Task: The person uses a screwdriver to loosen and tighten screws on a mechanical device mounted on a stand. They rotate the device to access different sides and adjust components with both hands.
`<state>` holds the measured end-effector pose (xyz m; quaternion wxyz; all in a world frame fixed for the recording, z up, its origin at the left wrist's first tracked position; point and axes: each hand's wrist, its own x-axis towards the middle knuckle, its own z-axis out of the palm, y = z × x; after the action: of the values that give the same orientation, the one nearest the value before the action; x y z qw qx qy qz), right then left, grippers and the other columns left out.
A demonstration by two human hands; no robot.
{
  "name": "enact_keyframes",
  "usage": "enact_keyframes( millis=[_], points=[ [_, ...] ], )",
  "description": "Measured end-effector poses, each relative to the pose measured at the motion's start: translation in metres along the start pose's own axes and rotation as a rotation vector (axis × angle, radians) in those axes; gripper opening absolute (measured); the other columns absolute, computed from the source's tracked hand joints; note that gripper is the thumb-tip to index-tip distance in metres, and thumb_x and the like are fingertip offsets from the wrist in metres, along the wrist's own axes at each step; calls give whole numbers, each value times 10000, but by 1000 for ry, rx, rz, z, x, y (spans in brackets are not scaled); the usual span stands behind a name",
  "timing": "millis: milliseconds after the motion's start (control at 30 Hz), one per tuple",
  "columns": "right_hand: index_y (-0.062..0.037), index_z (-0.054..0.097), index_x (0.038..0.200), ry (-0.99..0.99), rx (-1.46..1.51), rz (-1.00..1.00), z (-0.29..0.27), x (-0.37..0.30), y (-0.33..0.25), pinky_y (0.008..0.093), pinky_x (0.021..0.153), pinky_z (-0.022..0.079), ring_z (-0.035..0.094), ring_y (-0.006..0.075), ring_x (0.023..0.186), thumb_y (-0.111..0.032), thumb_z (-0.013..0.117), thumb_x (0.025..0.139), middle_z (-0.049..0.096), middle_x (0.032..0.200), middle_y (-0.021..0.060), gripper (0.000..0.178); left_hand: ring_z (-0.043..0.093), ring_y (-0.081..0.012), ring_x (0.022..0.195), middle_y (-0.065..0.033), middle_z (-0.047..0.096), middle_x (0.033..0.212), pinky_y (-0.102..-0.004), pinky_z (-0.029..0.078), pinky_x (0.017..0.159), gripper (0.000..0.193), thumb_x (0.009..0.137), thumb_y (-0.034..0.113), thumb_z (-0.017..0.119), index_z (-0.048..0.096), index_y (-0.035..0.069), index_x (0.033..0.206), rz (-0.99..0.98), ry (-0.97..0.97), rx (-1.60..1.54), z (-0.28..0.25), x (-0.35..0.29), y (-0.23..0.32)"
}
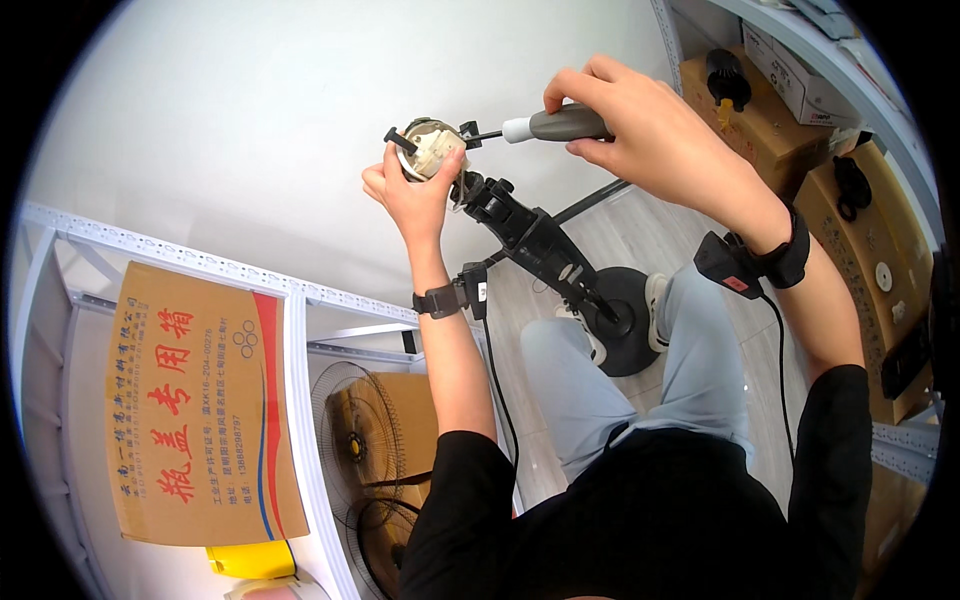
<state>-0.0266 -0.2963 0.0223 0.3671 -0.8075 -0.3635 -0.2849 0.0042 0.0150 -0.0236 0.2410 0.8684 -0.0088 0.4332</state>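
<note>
Ahead of me stands a pedestal fan with its motor head (436,148) uncovered, cream and metal parts showing and a black peg sticking out on the left. My left hand (412,200) grips this head from below, thumb on the cream part and fingers round the left side. Closed round a grey screwdriver (568,124) with a white collar, my right hand (650,120) is to the right of it. The dark shaft points left, its tip at the right side of the head; whether it sits in a screw is too small to tell.
The fan's black stand (535,245) slants down to a round base (625,335) between my feet. Wire fan guards (358,440) lean at the left shelf, beside a large cardboard box (200,400). Boxes with loose parts (865,230) fill the right shelf. Cables hang from both wrist straps.
</note>
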Motion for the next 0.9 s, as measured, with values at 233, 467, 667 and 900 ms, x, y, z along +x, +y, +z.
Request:
enact_keyframes(
  millis=[233, 467, 667, 900],
  points=[
    [-48, 643, 1064, -309, 54, 482, -13, 23, -20, 390, 743, 523, 661, 326, 867, -204, 710, 872, 646, 925, 194, 257, 329, -291, 1108, -124, 371, 1100, -438, 355, 984, 862, 656, 466, 890, 559, -18, 1288, -4, -14, -8, -4, -3, -1],
    [-40, 592, 1119, 35, 0, -37, 9, 1, 2, 372, 654, 519, 666, 302, 784, -152, 710, 878, 632, 942, 156, 291, 341, -296, 1117, -127, 380, 1110, -438, 363, 984, 893, 652, 461, 895, 543, -59, 1287, 3, -7, -6, -1, -1, -2],
    [-22, 600, 1044, 16, -71, -101, 9, 0, -6, 434, 697, 549, 664, 372, 780, -151, 685, 874, 602, 916, 175, 230, 346, -294, 1110, -117, 370, 1099, -431, 367, 978, 881, 653, 451, 899, 544, -19, 1308, 12, -21, -65, -1, 0, -9],
    [24, 606, 912, -16, -121, -81, 10, -1, -12, 418, 663, 554, 659, 366, 701, -252, 669, 896, 631, 738, 174, 283, 367, -279, 1083, -100, 353, 1085, -410, 372, 968, 851, 657, 394, 901, 538, 49, 1345, 38, -33, -163, 2, 1, -27]
  ],
)
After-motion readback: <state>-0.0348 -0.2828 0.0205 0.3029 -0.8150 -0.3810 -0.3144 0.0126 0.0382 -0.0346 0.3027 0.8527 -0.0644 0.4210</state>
